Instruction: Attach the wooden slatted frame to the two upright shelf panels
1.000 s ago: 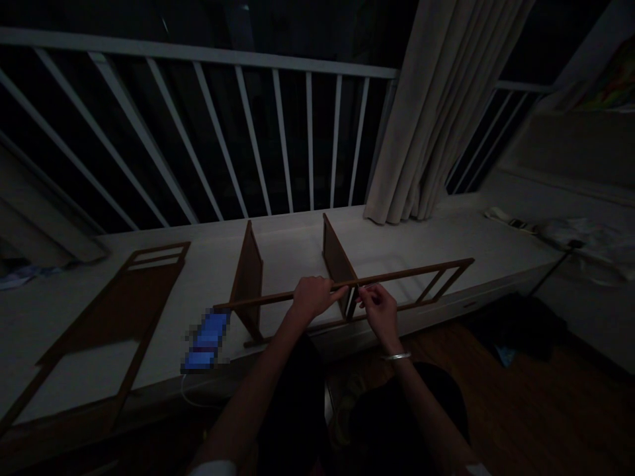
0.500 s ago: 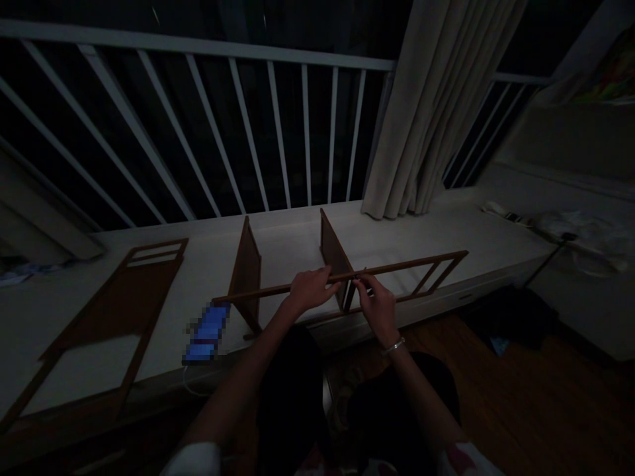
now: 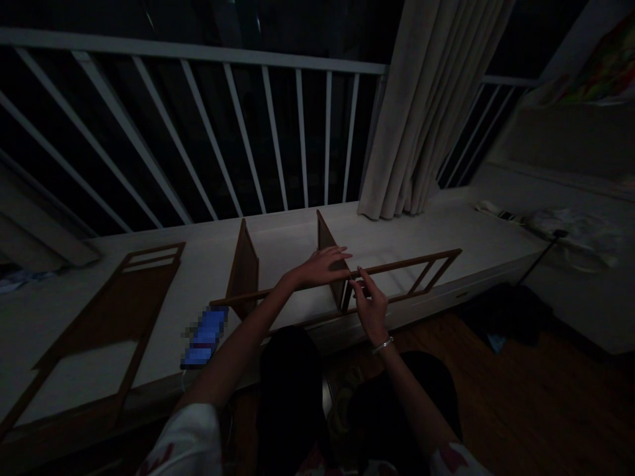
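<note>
A brown wooden frame (image 3: 397, 264) lies on its side on the white ledge, its long rail running across in front of me. Two upright wooden boards, a left one (image 3: 242, 274) and a right one (image 3: 326, 237), stand away from it towards the railing. My left hand (image 3: 320, 266) rests over the rail near the right board, fingers stretched out. At the joint of that board and the rail, my right hand (image 3: 372, 304) has thumb and fingertips pinched together. Whatever small thing they hold is too dark to make out.
A second wooden side frame (image 3: 122, 297) lies flat at the left. A phone with a lit blue screen (image 3: 206, 337) and a cable lies at the ledge's front. Behind are a white railing (image 3: 297, 64) and a curtain (image 3: 401, 119). A dark bundle (image 3: 510, 311) sits on the floor.
My left hand has shifted right along the rail to the joint, and its fingers have straightened. My right hand stays at the joint, slightly turned. The view has moved a little.
</note>
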The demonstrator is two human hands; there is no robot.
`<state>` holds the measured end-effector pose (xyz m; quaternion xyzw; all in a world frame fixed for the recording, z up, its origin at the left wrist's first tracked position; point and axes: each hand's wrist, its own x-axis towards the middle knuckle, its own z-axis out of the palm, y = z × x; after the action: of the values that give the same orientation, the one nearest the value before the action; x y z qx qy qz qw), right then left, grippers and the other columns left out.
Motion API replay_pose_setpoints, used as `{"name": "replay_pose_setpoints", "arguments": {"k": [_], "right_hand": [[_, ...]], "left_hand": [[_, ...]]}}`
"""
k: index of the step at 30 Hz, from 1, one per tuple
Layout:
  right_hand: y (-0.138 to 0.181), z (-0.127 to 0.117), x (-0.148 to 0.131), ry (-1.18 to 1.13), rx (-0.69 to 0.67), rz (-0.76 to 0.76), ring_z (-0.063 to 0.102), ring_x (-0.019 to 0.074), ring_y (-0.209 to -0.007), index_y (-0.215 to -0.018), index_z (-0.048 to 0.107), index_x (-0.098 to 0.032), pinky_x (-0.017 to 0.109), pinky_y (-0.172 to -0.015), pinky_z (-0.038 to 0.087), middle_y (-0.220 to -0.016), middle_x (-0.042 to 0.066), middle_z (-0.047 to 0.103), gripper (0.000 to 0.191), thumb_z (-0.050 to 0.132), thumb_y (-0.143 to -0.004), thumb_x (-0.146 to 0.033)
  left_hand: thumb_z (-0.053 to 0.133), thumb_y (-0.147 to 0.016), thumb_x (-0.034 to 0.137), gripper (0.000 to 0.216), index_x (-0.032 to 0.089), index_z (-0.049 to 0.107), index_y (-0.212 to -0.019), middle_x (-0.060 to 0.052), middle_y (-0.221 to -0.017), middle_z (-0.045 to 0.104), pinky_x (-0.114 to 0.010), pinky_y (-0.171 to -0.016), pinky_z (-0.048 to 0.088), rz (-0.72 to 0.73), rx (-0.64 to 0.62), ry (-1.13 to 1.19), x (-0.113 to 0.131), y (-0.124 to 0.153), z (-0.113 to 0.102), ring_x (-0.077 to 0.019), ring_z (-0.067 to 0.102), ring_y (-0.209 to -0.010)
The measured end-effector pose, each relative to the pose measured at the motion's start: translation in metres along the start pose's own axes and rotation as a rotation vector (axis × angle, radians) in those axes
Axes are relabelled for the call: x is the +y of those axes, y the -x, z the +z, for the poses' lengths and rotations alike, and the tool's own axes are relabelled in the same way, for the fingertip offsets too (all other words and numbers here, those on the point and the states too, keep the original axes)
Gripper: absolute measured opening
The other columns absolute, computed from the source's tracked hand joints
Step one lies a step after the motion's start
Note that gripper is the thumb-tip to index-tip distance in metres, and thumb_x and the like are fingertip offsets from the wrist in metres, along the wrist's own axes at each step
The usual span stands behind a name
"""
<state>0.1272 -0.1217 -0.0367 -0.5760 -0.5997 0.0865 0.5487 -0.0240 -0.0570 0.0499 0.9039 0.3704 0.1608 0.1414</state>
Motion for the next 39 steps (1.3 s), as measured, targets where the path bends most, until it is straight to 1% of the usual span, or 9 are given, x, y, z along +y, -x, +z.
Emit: {"name": "replay_pose_setpoints", "arguments": {"k": [3,6,10,16,24,27,30,34,39], "right_hand": [[0.0,0.003,0.004,-0.05,0.021,-0.018,0.057,0.0139,-0.075,-0.109,0.053,-0.018,0.026,-0.068,0.045,-0.096,0.007,0.062,0.035,0.044,-0.079,-0.034],[0.0,0.006,0.007,-0.099,0.022,-0.035,0.057,0.0142,-0.074,-0.104,0.057,-0.018,0.027,-0.069,0.045,-0.093,0.007,0.062,0.031,0.045,-0.079,-0.032],[0.0,0.011,0.006,-0.15,0.001,-0.062,0.057,0.0133,-0.072,-0.103,0.058,-0.021,0.027,-0.068,0.045,-0.091,0.006,0.062,0.028,0.045,-0.079,-0.028],[-0.001,0.015,0.0,-0.195,-0.012,-0.069,0.056,0.0125,-0.063,-0.104,0.058,-0.022,0.027,-0.063,0.045,-0.076,0.004,0.062,0.028,0.044,-0.079,-0.026],[-0.002,0.011,-0.015,-0.361,-0.064,0.192,0.057,0.014,-0.06,-0.099,0.06,-0.016,0.027,-0.058,0.046,-0.076,0.005,0.065,0.033,0.048,-0.075,-0.036],[-0.002,0.01,-0.02,-0.463,-0.073,0.279,0.059,0.0145,-0.063,-0.099,0.06,-0.016,0.028,-0.06,0.047,-0.077,0.005,0.065,0.035,0.05,-0.074,-0.038],[-0.003,0.013,-0.023,-0.617,-0.056,0.382,0.059,0.0147,-0.063,-0.092,0.062,-0.014,0.029,-0.062,0.047,-0.075,0.006,0.065,0.034,0.051,-0.072,-0.039],[-0.005,0.021,-0.023,-0.822,0.024,0.534,0.058,0.013,-0.062,-0.083,0.062,-0.012,0.027,-0.061,0.047,-0.072,0.005,0.063,0.031,0.059,-0.067,-0.038],[-0.002,0.035,-0.027,-0.984,0.207,0.647,0.052,0.0061,-0.055,-0.079,0.059,-0.015,0.019,-0.053,0.043,-0.071,0.0,0.059,0.027,0.065,-0.061,-0.033]], "left_hand": [[0.048,-0.073,0.044,0.057,0.026,0.031,-0.124,-0.002,-0.135,0.025,-0.034,-0.101,0.015,0.035,-0.09,0.054,-0.011,0.0,0.004,-0.0159,0.012,-0.127],[0.052,-0.07,0.041,0.063,0.028,0.027,-0.126,-0.001,-0.137,0.02,-0.037,-0.102,0.011,0.037,-0.115,0.121,-0.023,0.001,0.009,-0.0161,0.007,-0.128],[0.054,-0.07,0.035,0.062,0.026,0.028,-0.126,-0.002,-0.137,0.019,-0.034,-0.103,0.011,0.071,-0.117,0.239,-0.034,-0.002,0.015,-0.0148,0.011,-0.127],[0.055,-0.07,0.035,0.061,0.023,0.031,-0.125,-0.003,-0.138,0.015,-0.03,-0.103,0.014,0.133,-0.114,0.408,-0.043,-0.004,0.02,-0.0156,0.014,-0.126],[0.054,-0.07,0.039,0.063,0.022,0.03,-0.126,-0.003,-0.139,0.011,-0.029,-0.103,0.015,0.115,-0.132,0.527,-0.043,-0.002,0.022,-0.0164,0.016,-0.126],[0.054,-0.071,0.039,0.062,0.023,0.029,-0.126,-0.003,-0.139,0.01,-0.029,-0.103,0.015,0.108,-0.146,0.535,-0.041,-0.002,0.02,-0.0164,0.015,-0.126],[0.053,-0.071,0.039,0.062,0.023,0.029,-0.126,-0.002,-0.139,0.009,-0.029,-0.104,0.014,0.088,-0.154,0.535,-0.039,-0.003,0.02,-0.0164,0.014,-0.126],[0.053,-0.072,0.038,0.061,0.023,0.029,-0.126,-0.002,-0.139,0.009,-0.029,-0.104,0.014,0.071,-0.159,0.546,-0.037,-0.003,0.019,-0.0162,0.012,-0.127],[0.053,-0.072,0.038,0.06,0.023,0.03,-0.126,-0.002,-0.139,0.008,-0.031,-0.104,0.013,0.075,-0.156,0.574,-0.036,-0.005,0.021,-0.0176,0.012,-0.127]]}}
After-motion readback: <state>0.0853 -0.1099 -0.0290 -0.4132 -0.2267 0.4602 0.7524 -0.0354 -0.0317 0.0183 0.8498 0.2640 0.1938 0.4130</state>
